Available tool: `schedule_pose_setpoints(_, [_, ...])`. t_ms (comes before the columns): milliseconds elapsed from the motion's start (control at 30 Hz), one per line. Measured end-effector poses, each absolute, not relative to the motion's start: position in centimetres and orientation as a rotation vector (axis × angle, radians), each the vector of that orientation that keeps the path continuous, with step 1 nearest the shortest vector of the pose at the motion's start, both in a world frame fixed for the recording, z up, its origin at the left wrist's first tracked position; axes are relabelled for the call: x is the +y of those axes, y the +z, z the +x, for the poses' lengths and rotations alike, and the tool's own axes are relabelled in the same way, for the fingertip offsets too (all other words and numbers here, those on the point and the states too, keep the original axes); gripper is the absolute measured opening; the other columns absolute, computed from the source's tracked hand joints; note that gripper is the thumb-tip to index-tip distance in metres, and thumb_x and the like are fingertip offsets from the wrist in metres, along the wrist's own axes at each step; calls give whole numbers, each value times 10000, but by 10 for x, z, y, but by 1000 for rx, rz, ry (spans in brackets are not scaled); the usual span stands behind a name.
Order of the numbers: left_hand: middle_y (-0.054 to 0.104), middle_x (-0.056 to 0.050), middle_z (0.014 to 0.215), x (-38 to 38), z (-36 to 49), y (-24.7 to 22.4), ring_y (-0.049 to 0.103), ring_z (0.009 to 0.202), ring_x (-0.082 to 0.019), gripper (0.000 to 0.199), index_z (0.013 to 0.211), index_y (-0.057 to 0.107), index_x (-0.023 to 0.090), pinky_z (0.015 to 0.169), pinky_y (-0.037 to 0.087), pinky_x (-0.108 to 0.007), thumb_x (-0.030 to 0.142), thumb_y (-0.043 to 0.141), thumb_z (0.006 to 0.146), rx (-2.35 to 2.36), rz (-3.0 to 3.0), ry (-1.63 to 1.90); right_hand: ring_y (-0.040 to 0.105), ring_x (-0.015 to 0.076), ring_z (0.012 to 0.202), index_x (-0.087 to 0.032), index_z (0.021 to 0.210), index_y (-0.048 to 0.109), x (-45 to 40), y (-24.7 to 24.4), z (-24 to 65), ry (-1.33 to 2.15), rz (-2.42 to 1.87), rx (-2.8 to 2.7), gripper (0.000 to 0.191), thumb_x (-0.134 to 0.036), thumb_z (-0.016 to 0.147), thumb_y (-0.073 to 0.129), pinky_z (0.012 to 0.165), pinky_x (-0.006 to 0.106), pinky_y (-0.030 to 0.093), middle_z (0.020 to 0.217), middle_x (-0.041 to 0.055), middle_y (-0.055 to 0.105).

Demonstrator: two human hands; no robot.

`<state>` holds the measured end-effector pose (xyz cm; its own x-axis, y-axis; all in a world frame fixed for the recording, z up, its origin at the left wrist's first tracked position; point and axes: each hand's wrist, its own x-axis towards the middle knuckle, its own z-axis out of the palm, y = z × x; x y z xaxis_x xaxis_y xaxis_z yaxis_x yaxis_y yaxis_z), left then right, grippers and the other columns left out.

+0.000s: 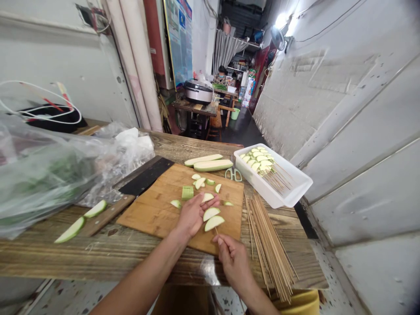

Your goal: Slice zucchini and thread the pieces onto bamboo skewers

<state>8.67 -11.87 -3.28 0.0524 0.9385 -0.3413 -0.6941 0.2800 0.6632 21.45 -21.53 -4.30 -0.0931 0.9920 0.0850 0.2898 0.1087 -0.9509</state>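
Observation:
My left hand lies over the bamboo cutting board, its fingers against pale green-skinned squash slices. Whether it holds a slice is hard to tell. My right hand pinches a thin bamboo skewer at the board's near edge, with its tip close to the slices. More slices lie scattered up the board, beside a squash chunk. Two long squash pieces rest at the board's far edge. A cleaver lies along the board's left side.
A white plastic tray holds skewered slices at right, beside green-handled scissors and a loose pile of skewers. Two squash wedges lie on the wooden table. A plastic bag of greens fills the left.

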Motion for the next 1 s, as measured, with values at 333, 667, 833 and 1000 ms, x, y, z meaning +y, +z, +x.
schedule_pose_setpoints(333, [709, -135, 928, -122, 87, -30, 689, 819, -224, 152, 883, 617, 94, 725, 549, -317, 177, 495, 846, 821, 379, 1259, 344, 108, 487, -137, 817, 633, -215, -46, 215, 1101, -1303, -1489, 351, -393, 913, 413, 435, 211, 265, 590, -16, 454])
schedule_pose_setpoints(667, [713, -144, 863, -127, 89, -23, 690, 744, -229, 175, 925, 591, 99, 594, 561, -315, 201, 466, 858, 861, 380, 1206, 294, 101, 479, -145, 791, 606, -215, -50, 213, 1110, -1284, -1463, 342, -400, 912, 411, 428, 206, 230, 557, -41, 376])
schedule_pose_setpoints(833, [704, -155, 916, -128, 90, -22, 688, 751, -247, 187, 950, 586, 99, 558, 565, -342, 209, 471, 852, 869, 379, 1206, 265, 96, 459, -140, 797, 595, -215, -51, 213, 1128, -1281, -1461, 330, -385, 914, 407, 421, 208, 208, 525, -65, 302])
schedule_pose_setpoints(1000, [705, -151, 925, -128, 90, -25, 688, 754, -239, 205, 990, 583, 106, 553, 564, -330, 216, 479, 852, 862, 389, 1189, 267, 96, 454, -146, 779, 582, -214, -49, 213, 1114, -1290, -1471, 318, -370, 913, 401, 420, 208, 203, 515, -70, 287])
